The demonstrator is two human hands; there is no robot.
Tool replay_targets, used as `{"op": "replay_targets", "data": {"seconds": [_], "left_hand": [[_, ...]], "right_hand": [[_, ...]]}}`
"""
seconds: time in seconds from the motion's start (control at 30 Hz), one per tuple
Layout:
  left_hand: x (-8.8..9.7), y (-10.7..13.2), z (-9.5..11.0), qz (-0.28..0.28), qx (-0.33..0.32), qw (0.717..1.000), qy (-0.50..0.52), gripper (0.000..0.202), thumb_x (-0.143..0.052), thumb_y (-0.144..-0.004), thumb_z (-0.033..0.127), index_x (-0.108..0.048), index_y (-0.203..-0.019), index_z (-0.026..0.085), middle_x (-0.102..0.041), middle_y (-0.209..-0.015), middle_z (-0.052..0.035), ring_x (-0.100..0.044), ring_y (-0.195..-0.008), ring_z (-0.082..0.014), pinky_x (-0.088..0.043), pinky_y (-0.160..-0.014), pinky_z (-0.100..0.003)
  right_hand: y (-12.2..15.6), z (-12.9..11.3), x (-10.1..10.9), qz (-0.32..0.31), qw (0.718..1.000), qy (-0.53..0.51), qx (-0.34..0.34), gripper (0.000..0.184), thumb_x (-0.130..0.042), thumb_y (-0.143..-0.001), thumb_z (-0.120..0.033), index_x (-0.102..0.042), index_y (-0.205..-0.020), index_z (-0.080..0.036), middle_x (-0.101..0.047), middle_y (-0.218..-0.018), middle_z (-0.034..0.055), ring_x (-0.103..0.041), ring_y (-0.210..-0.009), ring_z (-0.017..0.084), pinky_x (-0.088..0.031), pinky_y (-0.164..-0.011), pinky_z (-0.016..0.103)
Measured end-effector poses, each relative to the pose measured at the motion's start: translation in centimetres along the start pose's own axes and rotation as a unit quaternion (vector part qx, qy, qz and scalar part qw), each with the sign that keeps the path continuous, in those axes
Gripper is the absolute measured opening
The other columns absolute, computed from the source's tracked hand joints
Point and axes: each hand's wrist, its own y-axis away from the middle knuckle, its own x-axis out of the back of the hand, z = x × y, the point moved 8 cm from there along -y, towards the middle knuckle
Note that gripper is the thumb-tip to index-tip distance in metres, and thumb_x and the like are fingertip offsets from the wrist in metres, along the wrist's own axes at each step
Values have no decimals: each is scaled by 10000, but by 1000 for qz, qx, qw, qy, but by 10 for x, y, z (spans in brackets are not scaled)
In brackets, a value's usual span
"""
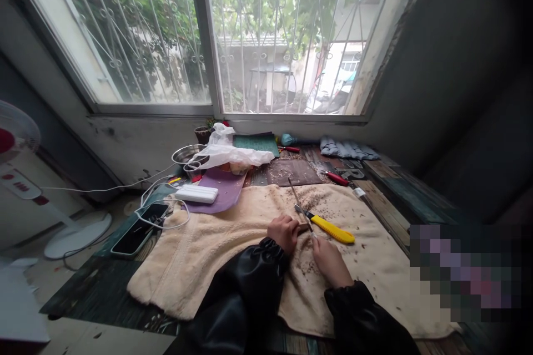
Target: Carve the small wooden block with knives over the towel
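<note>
My left hand is closed round a small brown piece, apparently wood, whose end sticks out toward the right. In my right hand is a long, thin, dark tool that looks like a file. It points away from me and crosses the brown piece. My fingers hide its handle. Just beyond the right hand lies a yellow utility knife on the beige towel. Brown shavings are scattered over the towel around both hands.
A phone, white power bank and cable lie left, near a purple sheet. Behind are a metal bowl, white plastic bag, green mat and red-handled tool. A fan stands left.
</note>
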Motion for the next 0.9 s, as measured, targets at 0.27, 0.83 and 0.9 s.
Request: {"op": "replay_targets", "data": {"seconds": [0.27, 0.83, 0.9], "left_hand": [[1, 2, 4, 5, -19, 1000, 11, 154, -439, -759, 294, -577, -738, 227, -540, -735, -8, -469, -735, -124, -338, -635, -242], [-1, 1, 5, 5, -29, 999, 14, 147, -447, -756, 298, -576, -737, 229, -544, -735, -8, -469, -743, -130, -337, -623, -241], [-1, 1, 3, 7, -23, 1000, 10, 147, -449, -754, 302, -574, -738, 227, -546, -741, -9, -469, -740, -133, -333, -620, -245]], "right_hand": [[20, 21, -4, -14, 1000, 6, -2, 355, -218, -814, -319, -544, -785, -181, -618, -747, 77, -552, -693, 154, -287, -541, 219], [13, 12, -3, -6, 1000, 25, 6, 354, -208, -816, -305, -533, -760, -177, -614, -752, 80, -542, -679, 143, -281, -541, 217], [7, 6, -1, -6, 1000, 26, 6, 355, -207, -816, -304, -533, -766, -171, -615, -769, 84, -542, -687, 144, -279, -542, 217]]}}
